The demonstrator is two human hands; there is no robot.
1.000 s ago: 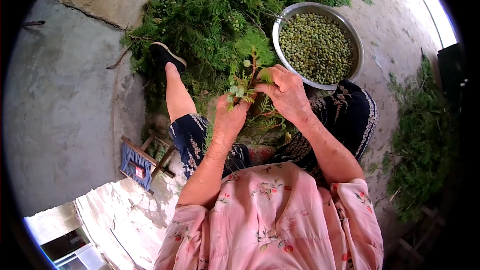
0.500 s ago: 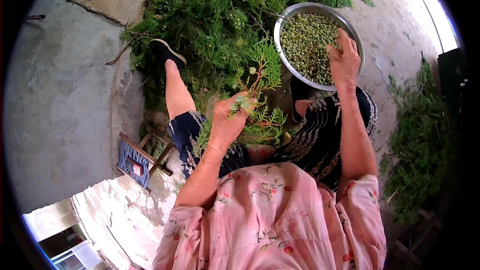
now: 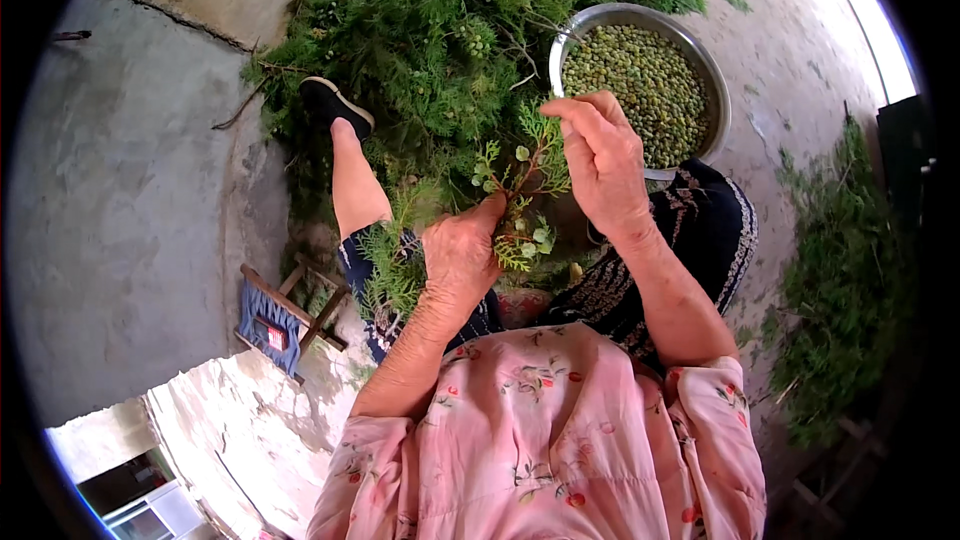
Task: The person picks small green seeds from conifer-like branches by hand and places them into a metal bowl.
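My left hand point(image 3: 463, 252) is closed on a conifer sprig point(image 3: 530, 175) with flat green fronds, reddish stems and several pale green cones. Leafy ends of it stick out on both sides of the fist, above my lap. Just right of the sprig's tip, my right hand point(image 3: 608, 168) hovers with bent fingers apart from the thumb, and nothing shows between them. Behind that hand stands a round metal basin point(image 3: 718, 90), holding a heap of small green cones point(image 3: 640, 80). The hand covers part of its near left rim.
A large pile of cut conifer branches point(image 3: 420, 50) lies ahead, around my left shoe point(image 3: 335, 107). More greenery point(image 3: 835, 290) lies at the right. A small wooden stool point(image 3: 290, 315) with blue cloth stands at the left, near a grey concrete slab point(image 3: 130, 200).
My right hand has moved left and nearer, from over the basin to beside the sprig. My left hand has shifted slightly, and the sprig has turned in it.
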